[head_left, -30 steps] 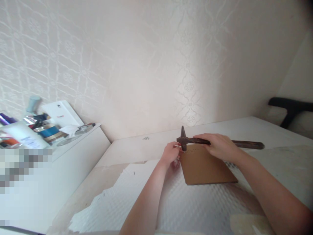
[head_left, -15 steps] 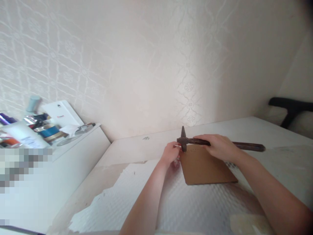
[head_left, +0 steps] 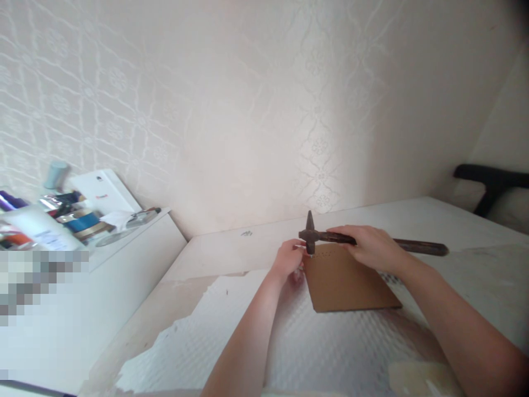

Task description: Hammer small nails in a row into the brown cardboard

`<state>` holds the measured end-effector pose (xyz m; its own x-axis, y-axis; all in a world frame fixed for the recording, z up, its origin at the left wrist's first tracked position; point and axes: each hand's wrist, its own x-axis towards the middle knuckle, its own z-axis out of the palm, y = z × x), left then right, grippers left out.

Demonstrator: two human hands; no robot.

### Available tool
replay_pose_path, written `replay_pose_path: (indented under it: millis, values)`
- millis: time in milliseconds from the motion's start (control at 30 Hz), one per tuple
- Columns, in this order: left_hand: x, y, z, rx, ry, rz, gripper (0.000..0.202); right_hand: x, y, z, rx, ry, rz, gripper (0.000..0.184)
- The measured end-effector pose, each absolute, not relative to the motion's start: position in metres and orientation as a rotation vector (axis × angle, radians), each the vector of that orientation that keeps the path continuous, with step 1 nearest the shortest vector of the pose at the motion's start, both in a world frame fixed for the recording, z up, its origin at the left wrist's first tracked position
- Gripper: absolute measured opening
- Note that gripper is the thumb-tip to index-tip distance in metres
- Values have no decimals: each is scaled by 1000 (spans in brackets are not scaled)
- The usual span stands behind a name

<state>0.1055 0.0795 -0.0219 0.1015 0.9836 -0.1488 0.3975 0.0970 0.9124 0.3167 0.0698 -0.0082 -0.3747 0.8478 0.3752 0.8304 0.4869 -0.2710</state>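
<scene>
My right hand (head_left: 372,245) is wrapped round the dark wooden handle of a hammer (head_left: 311,236), partway along it. The hammer's head hangs over the far left corner of a flat brown cardboard piece (head_left: 351,284), its blunt face down. At that same corner my left hand (head_left: 290,258) is closed, fingertips pinched beside the hammer head. A tiny shiny tip shows just under the hammer face, but what the fingers pinch is too small to name. Small dark dots run in rows along the cardboard's far edge.
A torn silvery quilted sheet (head_left: 198,331) lies under the cardboard on the white tabletop (head_left: 231,245). To the left, a white cabinet (head_left: 136,275) carries a white box (head_left: 105,190), tape rolls and other clutter. A black chair armrest (head_left: 487,176) stands at the right.
The hammer head has lifted slightly, uncovering a small shiny tip beneath its face. My left hand and the cardboard stay in place.
</scene>
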Motion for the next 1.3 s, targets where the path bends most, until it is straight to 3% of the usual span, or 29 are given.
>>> replay_pose_path:
  millis: [1300]
  values:
    - [108, 78, -21, 1412, 1420, 808, 20, 316, 68, -5, -1364, -2170, -18, 44]
